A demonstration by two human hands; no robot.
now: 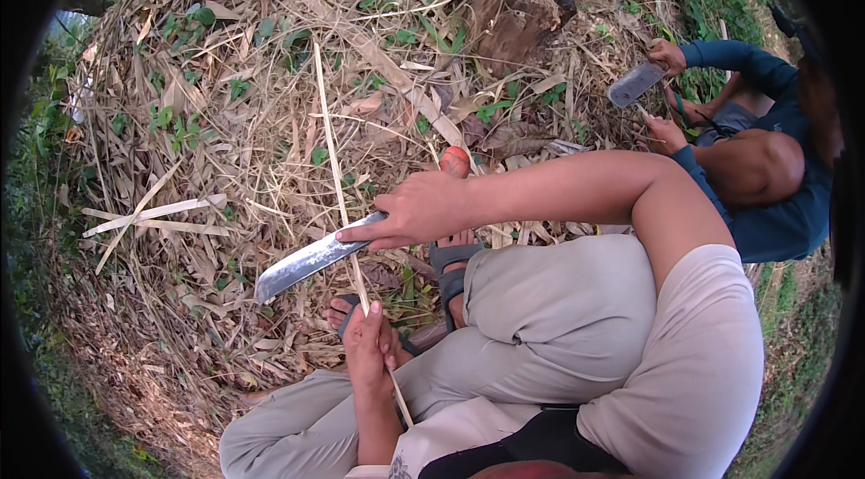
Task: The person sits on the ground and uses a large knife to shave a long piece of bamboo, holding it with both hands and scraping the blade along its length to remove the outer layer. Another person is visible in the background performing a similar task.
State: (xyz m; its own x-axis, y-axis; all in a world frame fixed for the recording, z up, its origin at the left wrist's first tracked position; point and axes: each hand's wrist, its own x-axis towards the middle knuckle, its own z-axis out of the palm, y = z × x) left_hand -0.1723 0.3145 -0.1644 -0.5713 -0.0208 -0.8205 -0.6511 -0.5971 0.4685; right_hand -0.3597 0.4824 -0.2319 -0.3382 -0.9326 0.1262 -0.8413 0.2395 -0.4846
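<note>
My right hand (419, 209) grips the handle of a broad steel knife (306, 264), its blade pointing down-left, forefinger laid along the blade's back. The blade rests against a long thin bamboo strip (335, 164) that runs from the dry litter above down past my lap. My left hand (369, 348) pinches the lower part of that strip just below the blade. I sit with knees bent in grey trousers, sandalled feet beneath the knife.
Dry bamboo leaves and husks cover the ground (225, 118). Several split bamboo strips (153, 216) lie at the left. A cut stump (518, 10) stands at the top. At the right another person in a blue top holds a broad knife (635, 82).
</note>
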